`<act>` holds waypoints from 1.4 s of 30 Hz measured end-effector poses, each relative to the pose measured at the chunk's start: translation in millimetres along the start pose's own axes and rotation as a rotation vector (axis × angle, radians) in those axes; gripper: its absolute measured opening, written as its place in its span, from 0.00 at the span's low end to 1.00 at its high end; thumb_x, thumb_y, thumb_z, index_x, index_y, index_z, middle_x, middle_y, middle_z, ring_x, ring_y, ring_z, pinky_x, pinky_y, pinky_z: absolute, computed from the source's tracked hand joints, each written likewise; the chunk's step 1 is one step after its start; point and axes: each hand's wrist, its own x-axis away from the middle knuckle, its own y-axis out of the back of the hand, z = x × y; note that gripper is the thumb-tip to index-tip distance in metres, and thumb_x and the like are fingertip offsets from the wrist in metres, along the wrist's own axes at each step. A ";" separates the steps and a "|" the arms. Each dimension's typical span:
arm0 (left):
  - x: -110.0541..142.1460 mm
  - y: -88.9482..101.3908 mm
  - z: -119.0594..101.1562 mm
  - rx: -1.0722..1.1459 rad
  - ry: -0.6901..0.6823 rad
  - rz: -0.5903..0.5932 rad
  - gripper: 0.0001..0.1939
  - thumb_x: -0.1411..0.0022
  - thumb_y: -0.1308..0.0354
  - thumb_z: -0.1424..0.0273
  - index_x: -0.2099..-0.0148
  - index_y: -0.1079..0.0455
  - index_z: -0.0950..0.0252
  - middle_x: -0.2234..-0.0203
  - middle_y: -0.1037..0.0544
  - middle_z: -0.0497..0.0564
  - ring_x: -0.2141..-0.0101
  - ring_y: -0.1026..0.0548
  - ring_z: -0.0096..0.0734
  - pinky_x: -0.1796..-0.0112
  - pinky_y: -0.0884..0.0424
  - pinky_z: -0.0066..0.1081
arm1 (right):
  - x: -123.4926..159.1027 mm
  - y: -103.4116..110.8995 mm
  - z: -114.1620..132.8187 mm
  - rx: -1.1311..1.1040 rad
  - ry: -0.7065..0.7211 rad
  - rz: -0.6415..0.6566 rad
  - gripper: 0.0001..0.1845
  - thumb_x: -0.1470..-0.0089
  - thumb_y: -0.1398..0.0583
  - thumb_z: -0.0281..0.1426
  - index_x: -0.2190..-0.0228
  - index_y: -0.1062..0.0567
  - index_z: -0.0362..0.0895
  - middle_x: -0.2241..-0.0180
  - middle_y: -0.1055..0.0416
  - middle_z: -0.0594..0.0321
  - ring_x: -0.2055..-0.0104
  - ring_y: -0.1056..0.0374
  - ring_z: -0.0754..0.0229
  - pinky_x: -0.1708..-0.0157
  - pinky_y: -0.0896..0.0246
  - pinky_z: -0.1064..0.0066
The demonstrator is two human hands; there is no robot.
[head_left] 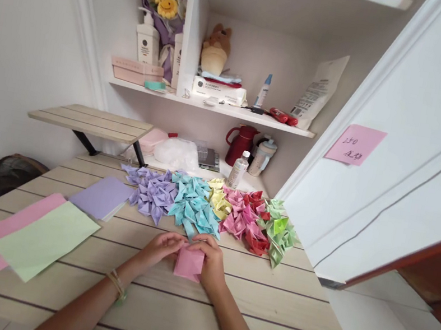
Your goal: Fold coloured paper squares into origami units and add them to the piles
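Observation:
A small folded square of pink paper (188,266) is at the middle of the table, between my two hands. My left hand (161,247) pinches its upper left corner with thumb and forefinger. Around its right and top edges curl the fingers of my right hand (209,262). Just beyond my fingertips lie heaps of folded paper pieces, grouped by colour: purple pieces (154,194), blue pieces (196,201), yellow pieces (219,202), pink pieces (238,214), red pieces (257,240) and green pieces (281,235).
Flat sheets lie to the left: a purple stack (102,195), a green sheet (46,238) and a pink sheet (4,229). Behind the heaps stands a clear bottle (238,169). A raised wooden stand (90,121) is at the back left, and a white shelf (213,107) is behind.

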 end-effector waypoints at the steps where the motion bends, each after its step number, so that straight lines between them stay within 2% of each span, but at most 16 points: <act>1: 0.8 0.8 -0.4 0.002 0.002 -0.005 0.19 0.52 0.36 0.61 0.61 0.27 0.68 0.71 0.21 0.53 0.69 0.25 0.34 0.67 0.32 0.28 | -0.1 -0.2 -0.4 -0.009 -0.015 0.002 0.14 0.56 0.43 0.19 0.72 0.21 0.46 0.63 0.30 0.55 0.61 0.32 0.56 0.62 0.37 0.65; 4: 2.9 3.4 -1.8 0.018 -0.004 -0.026 0.20 0.54 0.34 0.63 0.59 0.29 0.67 0.70 0.21 0.53 0.68 0.25 0.35 0.67 0.33 0.28 | -0.9 0.9 -2.5 -0.097 -0.098 0.050 0.11 0.57 0.39 0.22 0.71 0.20 0.46 0.57 0.31 0.53 0.57 0.32 0.53 0.62 0.35 0.64; 6: 3.5 4.8 -2.6 0.036 -0.019 -0.053 0.20 0.53 0.35 0.63 0.58 0.31 0.66 0.70 0.21 0.52 0.69 0.25 0.33 0.69 0.33 0.27 | -1.4 3.1 -3.7 -0.225 -0.202 0.137 0.10 0.58 0.36 0.26 0.69 0.20 0.45 0.55 0.30 0.54 0.59 0.32 0.53 0.66 0.35 0.66; 8: 3.4 5.4 -2.8 0.048 -0.046 -0.087 0.20 0.52 0.35 0.63 0.57 0.32 0.65 0.73 0.22 0.49 0.72 0.26 0.30 0.72 0.35 0.25 | -1.7 5.4 -4.5 -0.338 -0.307 0.243 0.11 0.59 0.35 0.31 0.68 0.21 0.44 0.61 0.26 0.56 0.65 0.30 0.56 0.70 0.35 0.70; 10: 2.8 4.9 -2.3 0.052 -0.070 -0.112 0.20 0.54 0.35 0.62 0.59 0.33 0.64 0.77 0.24 0.46 0.75 0.28 0.27 0.74 0.37 0.23 | -1.9 6.7 -5.0 -0.370 -0.369 0.289 0.12 0.59 0.34 0.35 0.70 0.20 0.42 0.71 0.25 0.60 0.71 0.32 0.60 0.72 0.38 0.72; 12: 2.0 3.7 -1.4 0.049 -0.087 -0.128 0.18 0.54 0.35 0.59 0.64 0.32 0.65 0.79 0.26 0.45 0.78 0.30 0.25 0.76 0.38 0.23 | -2.6 7.1 -5.4 -0.334 -0.406 0.229 0.13 0.58 0.34 0.38 0.73 0.20 0.41 0.77 0.27 0.62 0.76 0.35 0.63 0.76 0.42 0.74; 15: 1.4 2.7 -0.9 0.042 -0.099 -0.135 0.21 0.54 0.38 0.53 0.69 0.29 0.68 0.77 0.25 0.49 0.76 0.29 0.28 0.74 0.35 0.26 | -4.6 7.7 -6.8 -0.301 -0.453 0.054 0.16 0.58 0.35 0.41 0.77 0.22 0.39 0.81 0.30 0.63 0.80 0.40 0.65 0.80 0.47 0.75; 18: 0.7 3.6 -1.6 0.021 -0.102 -0.146 0.21 0.58 0.34 0.56 0.69 0.27 0.69 0.74 0.23 0.52 0.72 0.27 0.32 0.69 0.33 0.28 | -6.5 9.1 -8.6 -0.325 -0.459 -0.061 0.18 0.56 0.37 0.43 0.78 0.24 0.39 0.81 0.31 0.63 0.79 0.40 0.64 0.79 0.47 0.74; 23: -3.0 4.7 -0.4 -0.022 -0.108 -0.184 0.15 0.56 0.35 0.61 0.72 0.29 0.68 0.78 0.25 0.48 0.73 0.28 0.30 0.71 0.34 0.26 | -5.8 6.1 -9.3 -0.386 -0.458 -0.085 0.18 0.55 0.38 0.44 0.70 0.28 0.41 0.79 0.31 0.64 0.79 0.39 0.64 0.79 0.47 0.75; 26: -4.0 3.0 1.5 -0.022 -0.123 -0.159 0.15 0.53 0.37 0.59 0.70 0.33 0.66 0.79 0.27 0.46 0.75 0.30 0.27 0.73 0.36 0.25 | -4.4 1.9 -9.5 -0.407 -0.436 -0.110 0.17 0.54 0.39 0.43 0.68 0.32 0.43 0.83 0.35 0.69 0.82 0.43 0.66 0.82 0.52 0.77; 29: -2.9 1.0 3.2 -0.026 -0.153 -0.134 0.15 0.51 0.38 0.60 0.70 0.40 0.63 0.82 0.31 0.41 0.78 0.33 0.23 0.75 0.38 0.22 | -4.1 0.1 -10.4 -0.308 -0.378 -0.138 0.13 0.52 0.40 0.41 0.72 0.31 0.43 0.82 0.39 0.69 0.81 0.47 0.67 0.82 0.54 0.77; 32: -2.2 0.5 4.5 -0.051 -0.190 -0.133 0.14 0.49 0.39 0.63 0.69 0.42 0.62 0.81 0.32 0.40 0.78 0.33 0.23 0.75 0.39 0.22 | -4.1 0.6 -11.4 -0.253 -0.379 -0.087 0.13 0.52 0.41 0.40 0.72 0.27 0.41 0.81 0.39 0.68 0.81 0.50 0.68 0.82 0.55 0.76; 35: -2.7 2.2 4.8 -0.097 -0.220 -0.150 0.10 0.47 0.42 0.64 0.68 0.39 0.62 0.79 0.30 0.42 0.76 0.32 0.25 0.73 0.38 0.24 | -3.9 0.6 -12.6 -0.305 -0.447 0.000 0.17 0.56 0.37 0.38 0.65 0.25 0.41 0.84 0.44 0.72 0.83 0.54 0.70 0.83 0.59 0.77; 38: -2.1 4.1 2.9 -0.155 -0.247 -0.172 0.06 0.47 0.43 0.67 0.71 0.34 0.64 0.78 0.29 0.45 0.73 0.31 0.28 0.70 0.36 0.25 | -4.0 1.1 -13.4 -0.302 -0.461 0.046 0.24 0.61 0.34 0.36 0.59 0.26 0.42 0.80 0.37 0.69 0.81 0.48 0.69 0.82 0.52 0.77; 40: -0.2 3.7 0.4 -0.183 -0.255 -0.166 0.06 0.47 0.43 0.67 0.70 0.30 0.66 0.74 0.26 0.48 0.69 0.30 0.32 0.66 0.35 0.27 | -4.3 2.6 -12.8 -0.210 -0.424 0.040 0.24 0.61 0.34 0.35 0.59 0.25 0.42 0.74 0.31 0.64 0.79 0.44 0.67 0.79 0.47 0.75; 42: 2.4 1.6 -2.1 -0.192 -0.254 -0.134 0.09 0.48 0.42 0.67 0.64 0.28 0.66 0.69 0.24 0.51 0.65 0.28 0.35 0.63 0.34 0.29 | -4.5 4.8 -11.1 -0.099 -0.369 0.032 0.21 0.59 0.35 0.35 0.60 0.23 0.43 0.71 0.28 0.61 0.77 0.40 0.65 0.76 0.44 0.73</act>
